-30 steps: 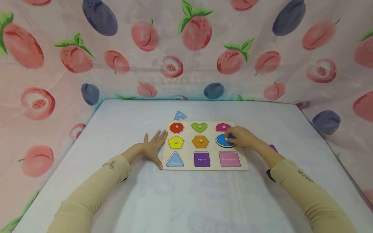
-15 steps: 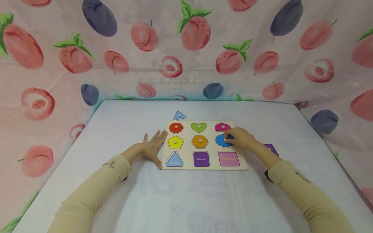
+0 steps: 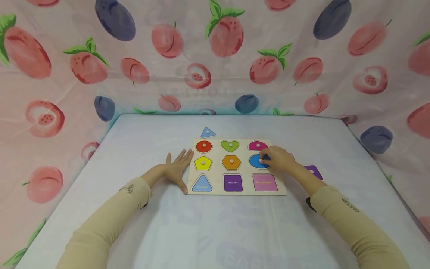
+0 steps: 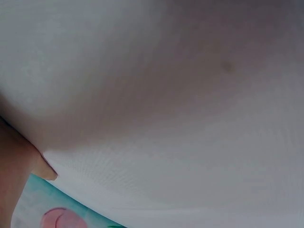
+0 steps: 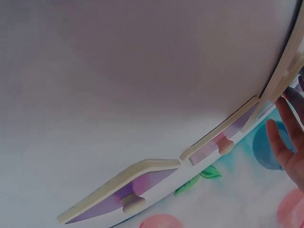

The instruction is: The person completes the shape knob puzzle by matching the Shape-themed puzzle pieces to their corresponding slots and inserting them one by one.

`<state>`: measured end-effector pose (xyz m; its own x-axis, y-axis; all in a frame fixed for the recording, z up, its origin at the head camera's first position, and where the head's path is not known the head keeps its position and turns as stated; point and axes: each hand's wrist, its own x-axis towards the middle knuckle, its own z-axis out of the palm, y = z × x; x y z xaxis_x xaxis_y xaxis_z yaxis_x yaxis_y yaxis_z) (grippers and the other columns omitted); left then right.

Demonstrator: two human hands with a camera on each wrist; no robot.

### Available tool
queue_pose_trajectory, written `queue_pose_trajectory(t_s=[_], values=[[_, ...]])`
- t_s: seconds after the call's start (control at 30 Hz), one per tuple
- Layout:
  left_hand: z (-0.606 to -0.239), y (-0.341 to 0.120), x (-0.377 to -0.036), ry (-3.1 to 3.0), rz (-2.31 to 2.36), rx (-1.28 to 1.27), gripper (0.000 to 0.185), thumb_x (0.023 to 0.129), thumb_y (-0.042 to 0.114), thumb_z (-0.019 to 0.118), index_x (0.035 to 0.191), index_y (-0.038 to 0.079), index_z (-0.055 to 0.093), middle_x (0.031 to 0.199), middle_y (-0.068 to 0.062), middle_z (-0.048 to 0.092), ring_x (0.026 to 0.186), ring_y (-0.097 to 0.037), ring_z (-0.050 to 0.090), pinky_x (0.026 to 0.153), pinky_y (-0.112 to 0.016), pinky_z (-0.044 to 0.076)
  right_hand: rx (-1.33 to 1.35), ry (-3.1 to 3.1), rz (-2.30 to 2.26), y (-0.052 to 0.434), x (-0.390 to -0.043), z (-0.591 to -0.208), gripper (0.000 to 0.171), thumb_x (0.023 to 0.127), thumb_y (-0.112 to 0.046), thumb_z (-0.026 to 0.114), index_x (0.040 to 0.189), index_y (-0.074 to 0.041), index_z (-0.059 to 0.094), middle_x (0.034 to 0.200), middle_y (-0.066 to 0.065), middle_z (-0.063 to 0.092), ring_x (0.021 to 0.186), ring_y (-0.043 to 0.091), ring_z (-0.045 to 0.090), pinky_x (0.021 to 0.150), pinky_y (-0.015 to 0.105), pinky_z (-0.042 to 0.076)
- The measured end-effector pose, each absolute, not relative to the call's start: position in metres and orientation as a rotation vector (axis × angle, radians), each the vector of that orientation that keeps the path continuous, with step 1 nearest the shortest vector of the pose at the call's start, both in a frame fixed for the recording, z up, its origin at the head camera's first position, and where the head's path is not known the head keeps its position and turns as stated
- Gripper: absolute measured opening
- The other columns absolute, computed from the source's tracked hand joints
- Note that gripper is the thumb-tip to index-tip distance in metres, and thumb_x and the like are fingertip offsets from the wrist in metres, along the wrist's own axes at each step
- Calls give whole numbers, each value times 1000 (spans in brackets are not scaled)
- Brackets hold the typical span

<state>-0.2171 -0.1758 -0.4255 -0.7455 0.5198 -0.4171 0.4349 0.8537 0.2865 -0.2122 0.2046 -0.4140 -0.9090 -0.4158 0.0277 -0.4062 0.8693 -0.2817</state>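
Note:
A wooden shape puzzle board (image 3: 282,188) lies on the white table, with red circle, green heart, pink oval, yellow pentagon and orange hexagon pieces seated in it. My right hand (image 3: 276,158) is curled over the blue circle piece (image 3: 256,161) in the right column and pinches its knob. The left hand (image 3: 177,167) lies flat on the table, fingers spread, against the board's left edge. In the left wrist view only its thumb (image 4: 21,164) and the table show. The right wrist view shows fingers (image 5: 285,142) beside the board's edge (image 5: 284,76).
A blue triangle piece (image 3: 207,132) lies just beyond the board. A purple square piece (image 3: 313,171) (image 5: 124,191) and a pink piece (image 3: 291,155) (image 5: 217,143) lie on the table right of the board. Fruit-print cloth walls (image 3: 221,56) enclose the table on three sides.
The blue circle piece was tipped up on its slot a second ago and now lies flat in it, my right hand still on it. The left hand has not moved.

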Motion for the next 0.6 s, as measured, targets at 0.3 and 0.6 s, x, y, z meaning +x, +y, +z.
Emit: queue_pose_trajectory(t_s=[0.3, 0.6], values=[[-427, -174, -219, 2529, 237, 711, 140, 60, 53, 83, 149, 6, -14, 156, -13, -22, 143, -34, -24, 103, -69, -19, -675, 3018, -391, 205, -210, -410, 9, 85, -16, 69, 83, -8, 65, 80, 5, 66, 76, 22, 53, 77, 40, 48], [-429, -177, -219, 2528, 218, 706, 142, 59, 54, 83, 149, 7, -16, 156, -12, -24, 142, -32, -26, 103, -68, -20, -689, 3004, -354, 203, -208, -408, 10, 86, -16, 69, 87, -6, 67, 88, 8, 69, 80, 23, 56, 81, 44, 50]])
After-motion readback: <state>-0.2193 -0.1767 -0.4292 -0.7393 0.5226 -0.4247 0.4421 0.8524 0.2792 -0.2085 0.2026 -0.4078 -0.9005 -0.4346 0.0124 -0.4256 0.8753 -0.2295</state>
